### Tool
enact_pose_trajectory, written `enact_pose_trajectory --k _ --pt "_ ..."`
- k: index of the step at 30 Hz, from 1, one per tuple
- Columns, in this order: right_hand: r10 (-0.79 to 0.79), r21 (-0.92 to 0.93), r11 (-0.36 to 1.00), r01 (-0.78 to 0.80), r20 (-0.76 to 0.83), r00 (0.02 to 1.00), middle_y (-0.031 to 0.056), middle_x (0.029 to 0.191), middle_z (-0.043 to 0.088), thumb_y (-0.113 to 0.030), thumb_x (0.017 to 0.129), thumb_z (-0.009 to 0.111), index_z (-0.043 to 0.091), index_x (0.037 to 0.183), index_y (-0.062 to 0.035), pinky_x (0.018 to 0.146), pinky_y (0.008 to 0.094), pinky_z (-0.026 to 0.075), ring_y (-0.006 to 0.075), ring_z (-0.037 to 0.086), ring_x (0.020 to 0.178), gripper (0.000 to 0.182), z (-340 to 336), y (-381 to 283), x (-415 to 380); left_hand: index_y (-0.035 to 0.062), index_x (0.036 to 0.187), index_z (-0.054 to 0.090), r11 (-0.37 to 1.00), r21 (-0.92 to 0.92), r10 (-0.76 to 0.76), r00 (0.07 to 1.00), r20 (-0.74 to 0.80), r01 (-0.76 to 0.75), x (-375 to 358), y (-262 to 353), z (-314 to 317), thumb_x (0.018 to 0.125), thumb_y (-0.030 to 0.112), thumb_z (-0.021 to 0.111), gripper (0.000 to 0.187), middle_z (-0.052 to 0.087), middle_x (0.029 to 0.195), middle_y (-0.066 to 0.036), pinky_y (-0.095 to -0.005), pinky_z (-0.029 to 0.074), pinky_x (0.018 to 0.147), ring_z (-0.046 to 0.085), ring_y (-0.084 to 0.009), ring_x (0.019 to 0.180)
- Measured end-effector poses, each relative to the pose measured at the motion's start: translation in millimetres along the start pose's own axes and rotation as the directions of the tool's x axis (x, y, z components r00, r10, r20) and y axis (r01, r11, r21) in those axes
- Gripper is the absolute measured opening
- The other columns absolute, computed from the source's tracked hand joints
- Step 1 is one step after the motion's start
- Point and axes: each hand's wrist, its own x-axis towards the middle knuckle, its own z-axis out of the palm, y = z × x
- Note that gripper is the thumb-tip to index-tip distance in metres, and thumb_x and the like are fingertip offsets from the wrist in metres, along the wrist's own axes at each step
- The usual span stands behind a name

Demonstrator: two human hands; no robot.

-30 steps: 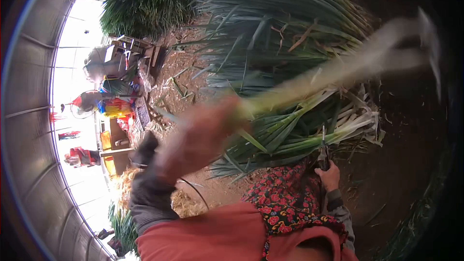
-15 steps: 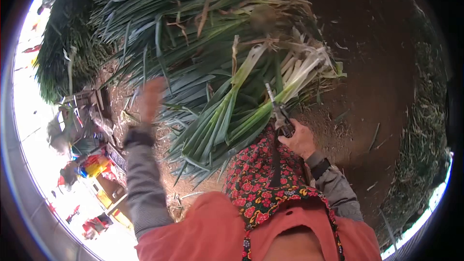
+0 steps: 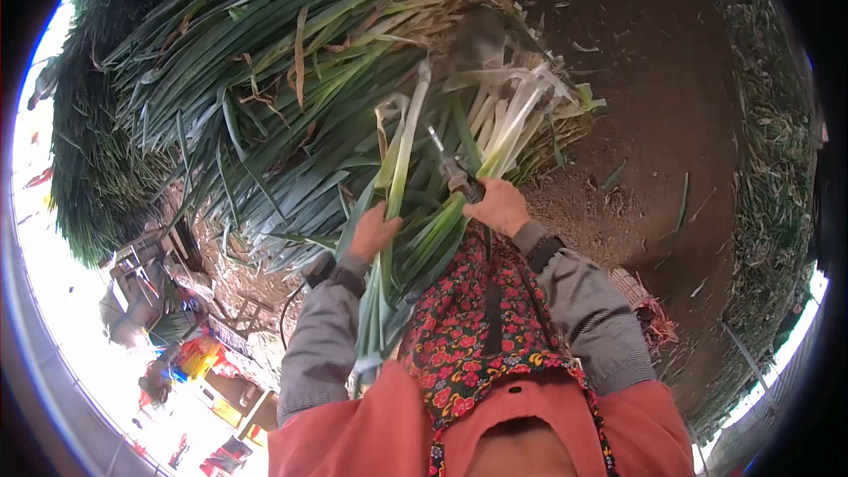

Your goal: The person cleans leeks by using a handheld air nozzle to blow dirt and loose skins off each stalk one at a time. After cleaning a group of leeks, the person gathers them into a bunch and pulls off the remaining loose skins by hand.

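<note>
My left hand (image 3: 373, 231) is closed around a leek (image 3: 405, 150), gripping it by the green part with the white end pointing up and away. A dried leaf hangs beside its stalk. In my right hand (image 3: 500, 209) is an air blow gun (image 3: 458, 175) with a thin metal nozzle, aimed up and left towards the held leek but apart from it. Loose leeks with clean white stalks (image 3: 517, 119) lie just beyond the right hand. Green leaves (image 3: 424, 256) rest across my lap, between my hands and the flowered apron (image 3: 468, 327).
A big heap of leeks (image 3: 291, 62) spreads ahead, roots to the right. Another dark green heap (image 3: 106, 150) stands far left. Bare soil (image 3: 645, 106) lies to the right, bordered by a strip of scattered greens (image 3: 777, 159). Boxes and bright items (image 3: 199, 358) sit at lower left.
My left hand has come from the left, where it was off the leeks, and now grips one, lifting its white end. The blow gun has shifted left with my right hand. The view has turned.
</note>
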Motion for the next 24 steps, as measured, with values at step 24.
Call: enact_pose_trajectory --k 24 --pt "0.018 0.341 0.940 -0.030 0.038 0.999 0.0160 0.085 0.068 -0.039 0.066 0.076 0.063 0.111 -0.0048 0.071 0.0422 0.051 0.0313 0.067 0.078 0.059 -33 31 -98 0.0085 0.088 0.060 0.780 0.451 0.583 0.767 -0.267 -0.435 103 55 0 0.078 0.010 0.056 0.011 0.059 0.085 -0.013 -0.0436 0.049 0.071 0.059 -0.0329 0.083"
